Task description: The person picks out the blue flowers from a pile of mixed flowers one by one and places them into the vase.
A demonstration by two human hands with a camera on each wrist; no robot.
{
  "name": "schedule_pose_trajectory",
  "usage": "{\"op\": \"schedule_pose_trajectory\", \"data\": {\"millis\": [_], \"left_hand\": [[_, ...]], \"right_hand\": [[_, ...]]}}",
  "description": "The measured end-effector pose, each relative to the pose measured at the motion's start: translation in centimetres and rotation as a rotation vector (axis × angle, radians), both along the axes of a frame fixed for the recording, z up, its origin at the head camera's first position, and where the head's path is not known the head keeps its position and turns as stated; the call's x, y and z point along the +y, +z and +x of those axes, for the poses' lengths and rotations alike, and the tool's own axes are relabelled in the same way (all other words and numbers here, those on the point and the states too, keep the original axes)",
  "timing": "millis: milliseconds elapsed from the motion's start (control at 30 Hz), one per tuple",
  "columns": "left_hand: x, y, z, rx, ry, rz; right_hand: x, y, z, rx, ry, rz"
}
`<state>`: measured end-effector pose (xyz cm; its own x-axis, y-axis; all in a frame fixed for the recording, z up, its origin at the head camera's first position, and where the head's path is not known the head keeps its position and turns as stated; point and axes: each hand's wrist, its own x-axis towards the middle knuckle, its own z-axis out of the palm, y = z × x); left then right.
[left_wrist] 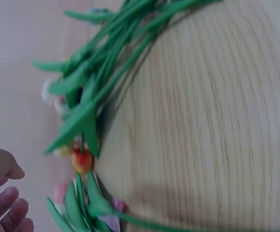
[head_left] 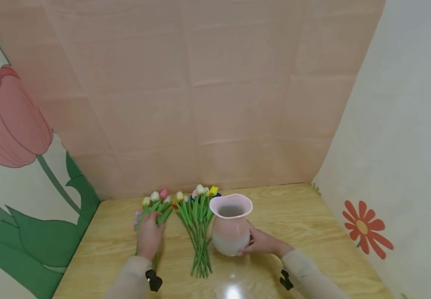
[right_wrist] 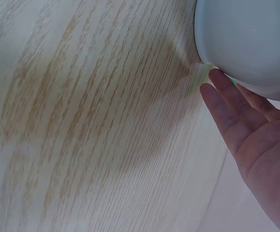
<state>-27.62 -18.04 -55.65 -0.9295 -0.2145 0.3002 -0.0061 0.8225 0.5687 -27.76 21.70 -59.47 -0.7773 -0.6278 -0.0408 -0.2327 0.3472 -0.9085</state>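
Observation:
A round vase point(head_left: 227, 233), pink above and fading to white below, has a wide wavy mouth that faces up. My right hand point(head_left: 261, 242) holds its right side, thumb on the near side and fingers passing behind. In the right wrist view, the fingers point(right_wrist: 234, 108) lie along the vase's white lower body. My left hand point(head_left: 150, 234) is over the left bunch of tulips point(head_left: 159, 206), partly hiding its stems. The left wrist view has the left hand's loosely bent fingers point(left_wrist: 15, 212) with no stem between them. A larger tulip bunch point(head_left: 199, 226) lies between hand and vase.
The wood-grain table point(head_left: 293, 216) ends at a hanging pink cloth point(head_left: 237, 124) behind the flower heads. Painted walls stand at both sides, with a large tulip point(head_left: 11, 120) at left and a red flower point(head_left: 362, 226) at right. Dark wrist mounts point(head_left: 153, 280) sit on both sleeves.

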Motion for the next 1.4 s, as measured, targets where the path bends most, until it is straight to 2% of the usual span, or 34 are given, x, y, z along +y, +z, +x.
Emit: {"op": "schedule_pose_trajectory", "data": {"millis": [100,233,400,567,733,867,1033,1167,1400], "left_hand": [[1.0,0.0,0.1,0.047,-0.040,-0.005],[1.9,-0.5,0.3,0.073,-0.100,-0.012],[3.0,-1.2,0.7,0.011,-0.163,-0.024],[4.3,-1.8,1.1,-0.081,-0.219,-0.048],[5.6,-2.3,1.3,-0.186,-0.292,-0.028],[6.7,-3.1,1.5,-0.204,-0.346,-0.050],[7.8,-4.3,1.8,-0.210,-0.366,-0.100],[8.4,-4.5,1.9,-0.224,-0.372,-0.107],[8.9,-4.8,1.7,-0.335,-0.389,-0.078]], "right_hand": [[-0.1,0.0,0.0,0.006,0.007,0.000],[-0.1,0.2,0.0,-0.002,0.012,-0.006],[0.0,0.3,0.0,-0.005,0.013,-0.011],[0.0,0.2,0.1,-0.007,0.015,-0.018],[0.0,0.2,0.1,-0.004,0.020,-0.026],[0.0,0.1,0.1,0.003,0.016,-0.024],[0.1,-0.1,0.1,0.010,0.013,-0.016],[0.1,0.0,0.1,0.003,0.018,-0.018],[0.2,0.0,0.1,0.007,0.013,0.006]]}}
